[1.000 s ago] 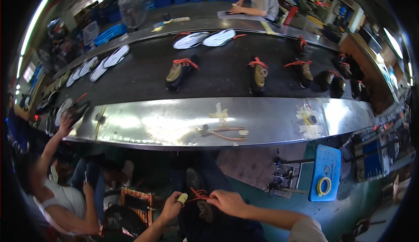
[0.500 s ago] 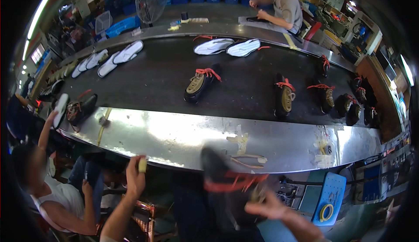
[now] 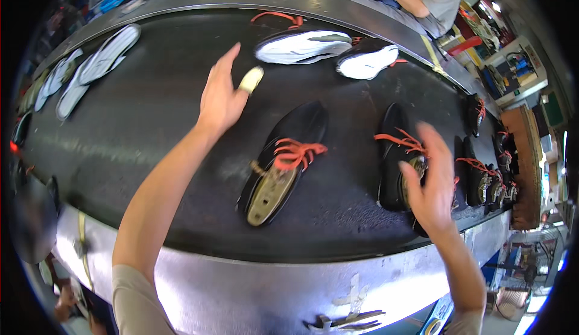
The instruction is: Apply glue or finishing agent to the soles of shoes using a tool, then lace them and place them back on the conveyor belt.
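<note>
My left hand [image 3: 223, 96] is stretched over the dark belt, fingers apart, with a pale yellow cover on the thumb tip. Just beyond it, white-soled shoes [image 3: 301, 46] lie on the belt. Between my hands sits a black shoe [image 3: 310, 124] with red laces and an olive-gold piece at the near end. My right hand [image 3: 433, 181] is open, thumb and fingers spread, in front of another black shoe [image 3: 392, 175] with red laces, hiding part of it. Whether that hand touches the shoe I cannot tell.
The black belt [image 3: 163, 118] runs left to right, edged by a shiny metal ledge [image 3: 241, 287] with a dark tool-like item on it. More black shoes [image 3: 476, 169] stand at the right end; white insole-like pieces [image 3: 108, 54] lie far left. A co-worker [image 3: 434, 0] sits across the belt.
My right hand, earlier near my body with a blurred black red-laced shoe, is now over the belt without it. My left hand has reached forward. The view has shifted closer to the belt.
</note>
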Available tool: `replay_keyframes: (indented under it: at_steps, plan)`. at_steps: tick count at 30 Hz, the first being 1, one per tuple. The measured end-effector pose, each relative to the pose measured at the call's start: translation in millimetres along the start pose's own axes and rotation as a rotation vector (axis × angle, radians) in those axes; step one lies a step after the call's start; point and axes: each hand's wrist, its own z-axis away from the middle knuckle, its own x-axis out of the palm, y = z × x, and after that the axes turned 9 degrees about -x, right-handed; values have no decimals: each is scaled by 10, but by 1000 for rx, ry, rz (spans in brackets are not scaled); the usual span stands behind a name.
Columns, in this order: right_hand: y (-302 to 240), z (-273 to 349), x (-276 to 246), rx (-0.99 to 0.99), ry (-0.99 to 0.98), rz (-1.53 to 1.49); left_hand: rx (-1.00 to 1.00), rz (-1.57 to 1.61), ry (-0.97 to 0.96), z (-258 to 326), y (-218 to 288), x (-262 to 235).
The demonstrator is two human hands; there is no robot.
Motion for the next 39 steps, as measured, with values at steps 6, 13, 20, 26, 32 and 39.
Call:
replay_keyframes:
  at_steps: [6, 13, 20, 26, 32, 39]
  plan:
    - [1178, -1653, 1274, -384, -37, 514, -43, 18, 7, -859, 139, 943]
    - [961, -1542, 1212, -285, -391, 706, -250, -6, -191, -382, 172, 443]
    - [422, -605, -219, 242, 415, -47, -356, 525, -62, 1331, 326, -1162]
    - [-664, 566, -1254, 453, 949, -1022, -89, 21, 168, 3523, 937, -2241]
    - [-1644, 1933, -1373, 625, 333, -1428, -160, -292, 153, 4399, 1463, -2104]
    - [-2890, 2659, -529, 754, -242, -1329, -791, 818, -273, 5926, 2190, -1062]
